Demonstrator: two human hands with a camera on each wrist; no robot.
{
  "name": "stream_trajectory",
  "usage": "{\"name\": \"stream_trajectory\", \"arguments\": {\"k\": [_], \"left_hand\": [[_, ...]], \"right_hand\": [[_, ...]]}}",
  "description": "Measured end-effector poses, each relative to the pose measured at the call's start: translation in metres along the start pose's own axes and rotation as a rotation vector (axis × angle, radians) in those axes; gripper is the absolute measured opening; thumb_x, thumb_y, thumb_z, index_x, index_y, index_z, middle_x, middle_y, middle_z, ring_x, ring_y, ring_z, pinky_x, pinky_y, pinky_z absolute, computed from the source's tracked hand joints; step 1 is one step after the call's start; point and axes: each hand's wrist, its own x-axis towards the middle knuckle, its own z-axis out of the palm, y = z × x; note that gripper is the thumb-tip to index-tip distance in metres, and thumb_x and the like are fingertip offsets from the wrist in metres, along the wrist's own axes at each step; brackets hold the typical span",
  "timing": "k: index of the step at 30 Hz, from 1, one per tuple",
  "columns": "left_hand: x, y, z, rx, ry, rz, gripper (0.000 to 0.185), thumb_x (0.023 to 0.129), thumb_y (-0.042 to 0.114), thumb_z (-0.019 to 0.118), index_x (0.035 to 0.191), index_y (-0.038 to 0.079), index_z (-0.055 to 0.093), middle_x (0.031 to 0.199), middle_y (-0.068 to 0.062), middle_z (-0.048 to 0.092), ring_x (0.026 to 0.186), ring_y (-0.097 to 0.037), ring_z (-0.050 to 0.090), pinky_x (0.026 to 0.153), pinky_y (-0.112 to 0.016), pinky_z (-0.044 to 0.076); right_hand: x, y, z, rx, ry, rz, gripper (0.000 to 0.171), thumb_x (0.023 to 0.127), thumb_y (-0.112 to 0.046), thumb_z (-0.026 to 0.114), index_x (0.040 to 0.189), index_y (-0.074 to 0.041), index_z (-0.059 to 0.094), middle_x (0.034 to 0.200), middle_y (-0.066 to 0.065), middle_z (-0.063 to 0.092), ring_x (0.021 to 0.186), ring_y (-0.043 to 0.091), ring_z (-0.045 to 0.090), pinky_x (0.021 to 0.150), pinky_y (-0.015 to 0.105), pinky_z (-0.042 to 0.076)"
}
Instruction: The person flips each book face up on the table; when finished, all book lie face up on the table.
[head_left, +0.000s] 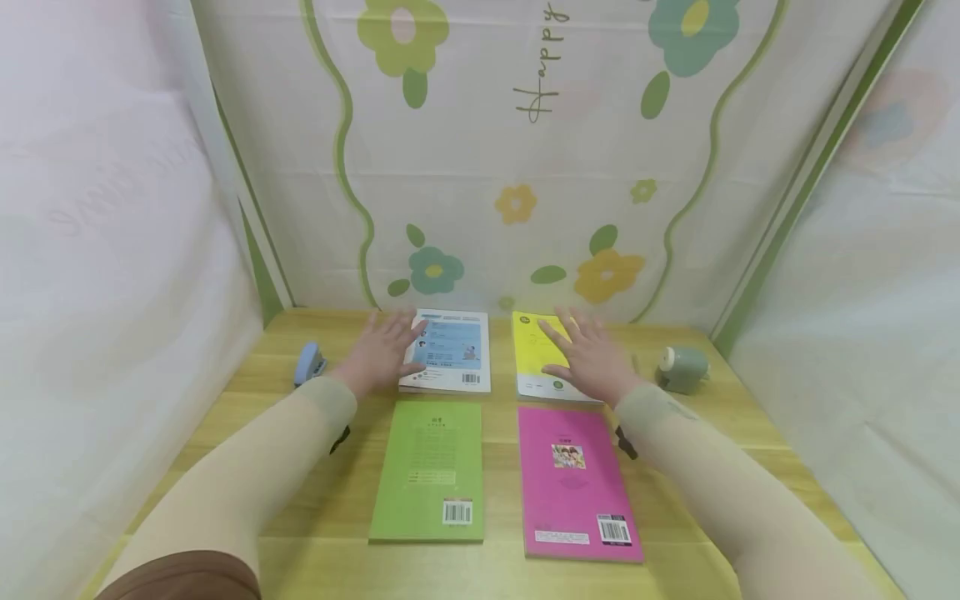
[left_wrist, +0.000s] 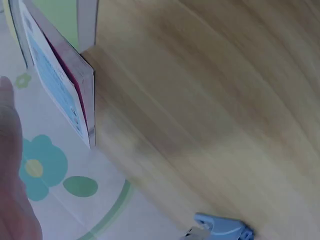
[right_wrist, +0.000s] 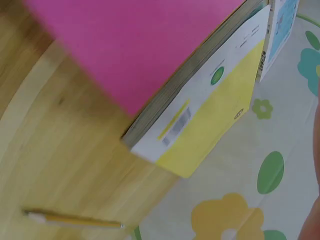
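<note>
My left hand [head_left: 378, 354] is spread with straight fingers at the left edge of a white and blue book [head_left: 453, 346]. Over the right part of a yellow and white book [head_left: 536, 362] my right hand [head_left: 592, 358] is spread the same way. Neither hand holds anything; whether they touch the books cannot be told. Nearer to me lie a green book [head_left: 427, 467] on the left and a magenta book [head_left: 581, 492] on the right, both with barcodes. The wrist views show only part of the left hand [left_wrist: 15, 185] and a sliver of the right.
A small light-blue device [head_left: 309, 362], possibly a stapler, stands left of the left hand. Right of the right hand is a grey-green device [head_left: 686, 369] with a round white end. A pencil [right_wrist: 75, 220] lies on the wooden table [head_left: 502, 500]. Flowered cloth [head_left: 480, 142] encloses the back and sides.
</note>
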Motion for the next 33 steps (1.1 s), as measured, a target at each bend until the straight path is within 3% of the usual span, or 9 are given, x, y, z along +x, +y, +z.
{"name": "stream_trajectory", "arguments": {"k": [7,13,18,23,27,33], "left_hand": [[-0.003,-0.003,0.006,-0.143,-0.024,-0.128,0.09,0.086,0.049,0.072,0.153,0.004,0.033,0.156,-0.023,0.027,0.144,-0.043,0.02,0.116,-0.061,0.005],[-0.003,-0.004,0.016,-0.25,-0.1,-0.252,0.086,0.082,0.046,0.077,0.144,-0.003,0.043,0.146,-0.029,0.039,0.136,-0.046,0.032,0.114,-0.063,0.015],[-0.003,0.0,0.019,-0.428,-0.17,-0.386,0.074,0.081,0.04,0.079,0.133,-0.007,0.053,0.135,-0.028,0.049,0.128,-0.043,0.041,0.113,-0.059,0.025],[-0.002,0.006,0.018,-0.604,-0.201,-0.504,0.059,0.081,0.027,0.08,0.122,-0.008,0.057,0.119,-0.025,0.059,0.108,-0.039,0.056,0.1,-0.055,0.044],[0.003,0.009,0.021,-0.722,-0.192,-0.596,0.057,0.077,0.016,0.08,0.12,-0.011,0.055,0.117,-0.026,0.059,0.103,-0.038,0.057,0.098,-0.052,0.047],[0.008,0.013,0.023,-0.839,-0.16,-0.692,0.052,0.073,0.011,0.077,0.114,-0.012,0.055,0.104,-0.021,0.059,0.096,-0.035,0.055,0.094,-0.049,0.049]], "right_hand": [[0.037,-0.025,0.007,0.087,-0.01,0.013,0.08,0.096,-0.062,0.047,0.159,-0.022,0.017,0.163,0.016,0.008,0.148,0.038,0.005,0.117,0.06,0.005],[0.065,-0.051,0.02,0.235,-0.074,0.069,0.073,0.098,-0.054,0.05,0.155,-0.013,0.03,0.161,0.016,0.018,0.148,0.036,0.008,0.117,0.058,0.001],[0.069,-0.072,0.035,0.349,-0.214,0.068,0.075,0.096,-0.05,0.057,0.156,-0.014,0.03,0.159,0.011,0.027,0.147,0.032,0.017,0.118,0.058,0.005],[0.068,-0.085,0.044,0.364,-0.274,0.027,0.07,0.095,-0.046,0.061,0.153,-0.016,0.037,0.156,0.007,0.035,0.146,0.031,0.021,0.117,0.059,0.01],[0.068,-0.089,0.045,0.388,-0.312,0.039,0.058,0.098,-0.042,0.059,0.148,-0.018,0.046,0.153,0.003,0.041,0.147,0.031,0.02,0.118,0.057,0.009],[0.069,-0.091,0.047,0.398,-0.32,0.061,0.057,0.097,-0.043,0.06,0.147,-0.019,0.047,0.154,0.002,0.04,0.146,0.031,0.021,0.117,0.058,0.011]]}}
